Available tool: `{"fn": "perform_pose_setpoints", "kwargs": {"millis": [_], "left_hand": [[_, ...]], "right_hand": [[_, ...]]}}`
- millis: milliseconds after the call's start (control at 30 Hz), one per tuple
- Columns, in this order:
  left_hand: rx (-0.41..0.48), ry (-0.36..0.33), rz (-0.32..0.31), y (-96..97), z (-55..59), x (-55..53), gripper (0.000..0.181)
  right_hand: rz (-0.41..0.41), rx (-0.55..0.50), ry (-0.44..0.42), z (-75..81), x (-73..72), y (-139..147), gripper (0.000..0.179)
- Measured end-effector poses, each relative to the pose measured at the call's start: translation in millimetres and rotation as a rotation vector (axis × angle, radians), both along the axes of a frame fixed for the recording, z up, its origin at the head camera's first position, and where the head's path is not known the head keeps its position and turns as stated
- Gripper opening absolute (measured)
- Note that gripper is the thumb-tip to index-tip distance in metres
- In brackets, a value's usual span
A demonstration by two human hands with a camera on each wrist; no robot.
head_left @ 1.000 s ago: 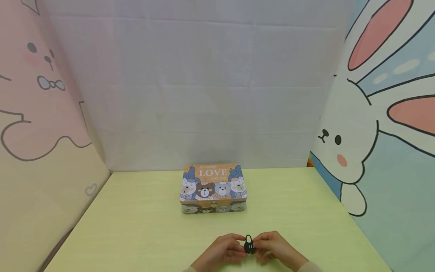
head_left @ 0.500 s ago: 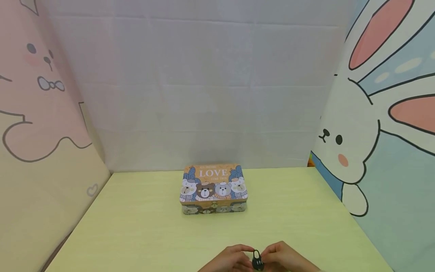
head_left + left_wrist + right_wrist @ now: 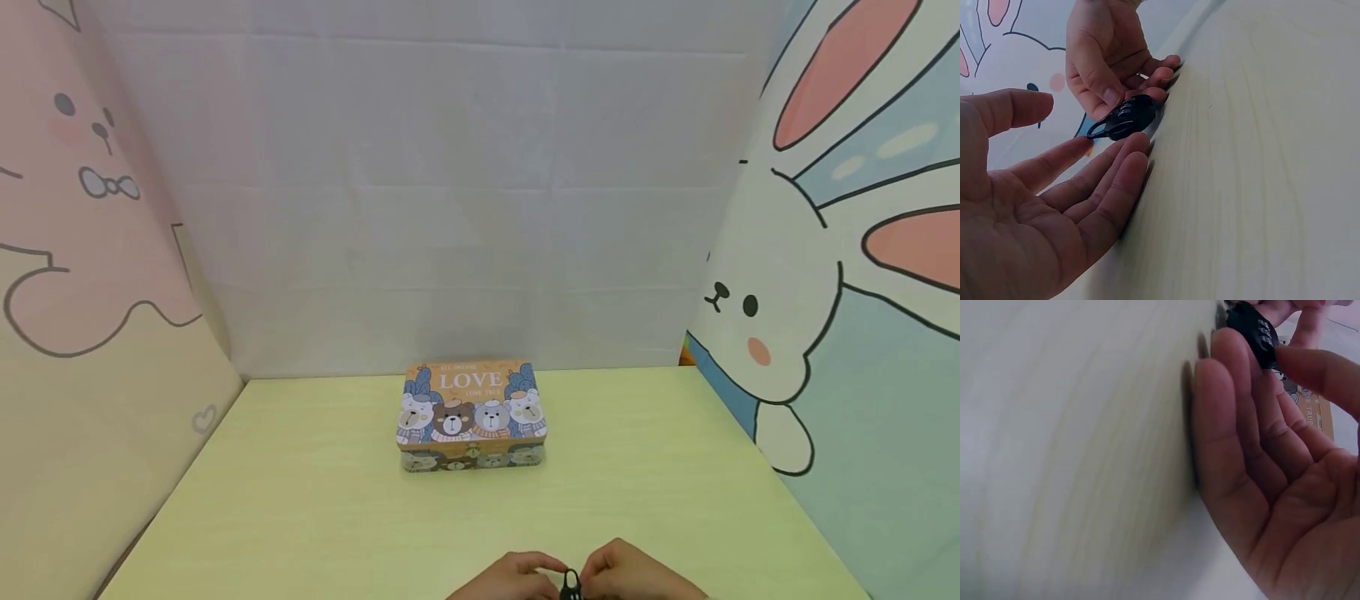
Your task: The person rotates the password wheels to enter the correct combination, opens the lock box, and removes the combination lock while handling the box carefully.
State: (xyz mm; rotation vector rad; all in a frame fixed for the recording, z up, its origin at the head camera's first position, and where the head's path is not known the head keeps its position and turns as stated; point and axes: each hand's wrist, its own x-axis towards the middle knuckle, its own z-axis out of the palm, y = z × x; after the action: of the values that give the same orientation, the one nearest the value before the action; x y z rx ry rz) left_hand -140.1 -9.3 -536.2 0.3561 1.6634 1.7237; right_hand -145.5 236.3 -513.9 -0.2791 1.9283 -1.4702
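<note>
A small black combination padlock (image 3: 571,592) with number dials stands at the bottom edge of the head view, between both hands. My right hand (image 3: 637,573) pinches its body between thumb and fingers, as the left wrist view shows. My left hand (image 3: 517,577) lies opposite, palm turned up. Its index fingertip touches the end of the padlock's shackle (image 3: 1097,129), other fingertips lie beside the body, and the thumb stands apart. In the right wrist view the padlock (image 3: 1255,334) sits at the right thumb's tip. The dial digits are too small to read.
A tin box (image 3: 472,417) printed with bears and "LOVE" sits shut at the back middle of the pale yellow table (image 3: 300,500). A white sheet (image 3: 450,183) hangs behind it. Cartoon-printed panels flank the table on both sides.
Both hands and the padlock have moved down and slightly right in the head view, towards the near table edge. The tin box has stayed in place.
</note>
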Motion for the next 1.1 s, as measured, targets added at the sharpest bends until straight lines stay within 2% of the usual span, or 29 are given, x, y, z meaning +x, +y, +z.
{"fn": "perform_pose_setpoints", "kwargs": {"millis": [100, 200, 400, 533, 833, 1100], "left_hand": [[-0.013, 0.041, 0.0, -1.2, -0.3, 0.8, 0.034], [-0.025, 0.052, 0.001, -1.2, -0.7, 1.9, 0.035], [-0.004, 0.012, 0.0, -0.3, -1.9, 4.4, 0.038], [-0.012, 0.007, 0.004, 0.5, -2.6, 4.1, 0.038], [-0.044, 0.067, 0.051, 2.3, -2.2, 3.5, 0.032], [-0.063, 0.051, 0.069, 2.7, -1.5, 6.6, 0.034]], "right_hand": [[-0.005, 0.014, 0.005, 0.2, 0.4, -2, 0.015], [-0.026, 0.028, 0.032, -0.5, 2.7, -6, 0.015], [-0.051, 0.079, 0.102, -0.7, 4.9, -9, 0.013], [-0.074, 0.1, 0.095, 1.6, 6.5, -11, 0.012], [-0.101, 0.061, 0.065, 5.6, 6.6, -14, 0.01], [-0.099, 0.045, 0.06, 2.9, 6.2, -15, 0.007]]}}
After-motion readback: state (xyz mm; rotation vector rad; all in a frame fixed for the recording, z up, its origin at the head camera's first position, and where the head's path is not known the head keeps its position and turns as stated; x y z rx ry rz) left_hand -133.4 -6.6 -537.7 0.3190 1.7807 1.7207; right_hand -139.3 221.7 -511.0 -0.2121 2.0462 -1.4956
